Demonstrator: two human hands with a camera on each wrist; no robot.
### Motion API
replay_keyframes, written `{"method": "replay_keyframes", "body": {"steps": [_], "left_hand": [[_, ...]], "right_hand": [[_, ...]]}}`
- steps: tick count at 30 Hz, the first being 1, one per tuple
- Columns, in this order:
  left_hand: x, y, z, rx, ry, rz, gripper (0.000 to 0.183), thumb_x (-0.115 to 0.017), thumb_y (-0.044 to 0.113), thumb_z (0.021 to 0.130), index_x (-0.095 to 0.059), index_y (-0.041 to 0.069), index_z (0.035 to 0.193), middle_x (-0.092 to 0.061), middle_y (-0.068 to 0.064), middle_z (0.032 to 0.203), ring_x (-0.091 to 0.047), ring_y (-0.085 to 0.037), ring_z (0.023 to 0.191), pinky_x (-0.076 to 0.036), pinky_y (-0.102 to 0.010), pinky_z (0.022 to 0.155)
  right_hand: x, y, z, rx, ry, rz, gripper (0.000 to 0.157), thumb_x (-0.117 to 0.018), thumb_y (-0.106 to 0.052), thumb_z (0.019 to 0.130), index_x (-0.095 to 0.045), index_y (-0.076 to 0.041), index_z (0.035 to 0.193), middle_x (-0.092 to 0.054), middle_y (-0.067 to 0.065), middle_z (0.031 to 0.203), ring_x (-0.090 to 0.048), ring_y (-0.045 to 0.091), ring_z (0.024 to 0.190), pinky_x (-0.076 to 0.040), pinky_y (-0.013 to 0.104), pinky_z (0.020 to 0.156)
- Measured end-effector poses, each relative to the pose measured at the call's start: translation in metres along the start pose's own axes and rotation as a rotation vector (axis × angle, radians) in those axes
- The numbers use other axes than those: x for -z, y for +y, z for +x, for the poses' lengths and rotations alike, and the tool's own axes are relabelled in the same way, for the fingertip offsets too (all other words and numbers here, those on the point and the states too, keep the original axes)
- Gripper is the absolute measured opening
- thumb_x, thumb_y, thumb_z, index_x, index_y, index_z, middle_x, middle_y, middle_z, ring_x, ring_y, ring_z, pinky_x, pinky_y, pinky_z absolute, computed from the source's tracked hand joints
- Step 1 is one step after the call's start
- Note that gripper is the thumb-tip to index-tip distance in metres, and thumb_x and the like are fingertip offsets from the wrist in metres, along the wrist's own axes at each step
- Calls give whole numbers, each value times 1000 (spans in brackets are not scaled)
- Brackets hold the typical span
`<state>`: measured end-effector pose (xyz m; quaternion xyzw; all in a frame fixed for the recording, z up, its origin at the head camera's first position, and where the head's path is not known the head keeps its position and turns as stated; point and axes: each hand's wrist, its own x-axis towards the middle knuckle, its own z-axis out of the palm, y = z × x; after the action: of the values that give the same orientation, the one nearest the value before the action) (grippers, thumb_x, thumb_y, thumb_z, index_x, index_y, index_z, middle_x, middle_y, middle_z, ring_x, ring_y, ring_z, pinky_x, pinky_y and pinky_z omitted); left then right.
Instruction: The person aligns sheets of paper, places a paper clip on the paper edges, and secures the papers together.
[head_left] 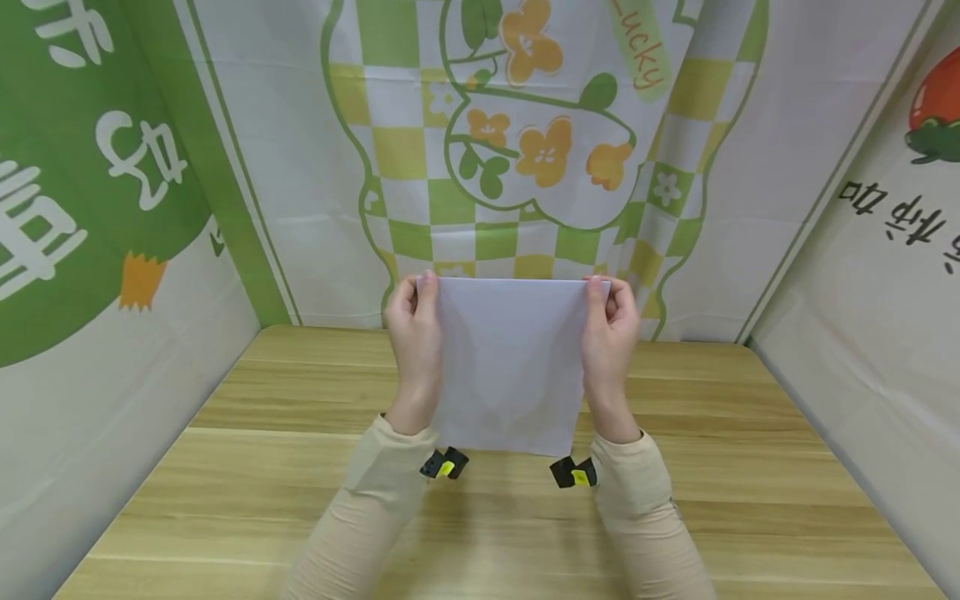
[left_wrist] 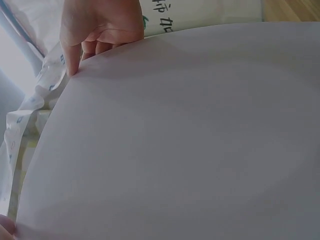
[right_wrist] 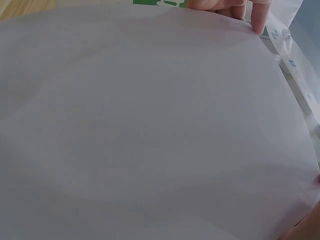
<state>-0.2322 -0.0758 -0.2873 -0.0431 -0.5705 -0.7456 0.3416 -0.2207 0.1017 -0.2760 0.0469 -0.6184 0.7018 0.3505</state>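
A plain white sheet of paper (head_left: 512,367) is held up over the table, its top edge taut between two hands. My left hand (head_left: 420,337) pinches the top left corner, thumb on the near face and fingers curled behind. At the top right corner my right hand (head_left: 609,333) pinches it the same way. The sheet (left_wrist: 175,135) fills most of the left wrist view, with the right hand (left_wrist: 102,25) at its far corner. In the right wrist view the paper (right_wrist: 150,120) again covers most of the picture, the left hand (right_wrist: 230,7) gripping its upper corner.
Below is a wood-grain table (head_left: 262,467). A patterned curtain (head_left: 540,167) hangs behind it, with a green printed panel (head_left: 75,167) on the left and a white printed panel (head_left: 862,275) on the right. Black wrist mounts (head_left: 573,472) with yellow marks sit at both cuffs.
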Motion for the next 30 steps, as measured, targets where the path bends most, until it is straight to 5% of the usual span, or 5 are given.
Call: {"method": "replay_keyframes", "body": {"steps": [7,13,19,30], "left_hand": [[-2,3,1,8,13,22,22,-56,18,96,-59,-1,85,-52,2,75,-46,-9,70,-38,-20,66],[-6,26,-8,6,23,80,22,-55,10,94,-57,-8,82,-36,5,63,-35,-7,60,-30,-19,60],[-5,4,-1,-7,45,57,22,-57,12,94,-60,-7,85,-34,5,62,-33,-7,60,-29,-20,59],[-7,2,-4,-78,74,92,23,-57,16,94,-58,0,77,-32,5,61,-32,-9,59,-28,-22,58]], "right_hand": [[0,0,1,2,-13,13,17,-52,-12,97,-58,4,98,-60,-6,83,-43,4,66,-31,17,59],[-1,-2,0,-1,-12,18,14,-52,-12,97,-59,0,95,-58,-7,80,-43,5,65,-31,17,58],[-1,-3,-2,-1,3,10,9,-54,-12,96,-56,-10,88,-38,-8,62,-32,3,56,-27,16,53],[-2,-4,-4,7,7,33,8,-54,-9,96,-57,-10,89,-43,-6,65,-35,3,58,-28,16,54]]}}
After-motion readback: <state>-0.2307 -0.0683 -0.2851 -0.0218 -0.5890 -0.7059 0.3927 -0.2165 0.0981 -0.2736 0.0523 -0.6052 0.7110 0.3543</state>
